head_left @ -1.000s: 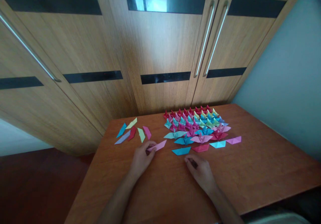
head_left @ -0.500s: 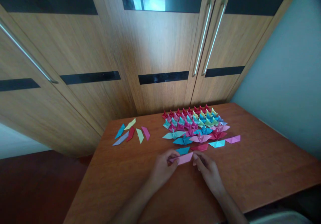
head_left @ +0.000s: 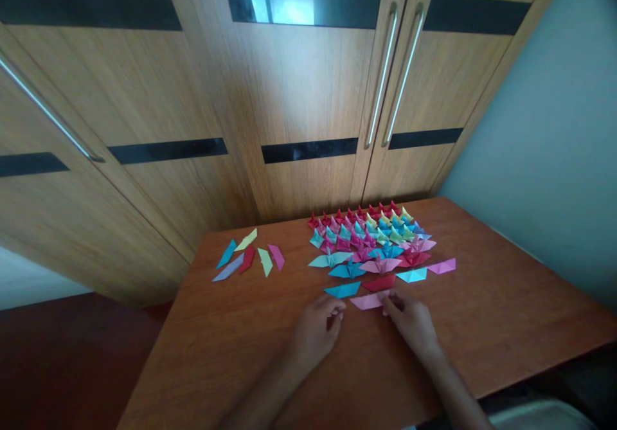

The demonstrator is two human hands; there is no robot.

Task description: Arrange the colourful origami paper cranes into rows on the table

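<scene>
A flat pink folded paper piece (head_left: 367,301) lies on the wooden table (head_left: 506,327), just in front of the rows of coloured origami. My right hand (head_left: 412,324) pinches its right end with the fingertips. My left hand (head_left: 315,333) rests on the table a little to the left of the piece, its fingers curled loosely and holding nothing. Beyond the pink piece lie a blue folded piece (head_left: 343,289), a red one (head_left: 380,283) and several rows of small paper cranes (head_left: 369,237).
A loose group of several flat folded papers (head_left: 248,258) lies at the table's far left. Wooden cupboard doors with metal handles (head_left: 380,76) stand right behind the table. A pale wall runs along the right side. The floor shows to the left.
The pink piece travelled from my left hand at the left to the spot before the origami rows. My right hand took its right end and my left hand let go.
</scene>
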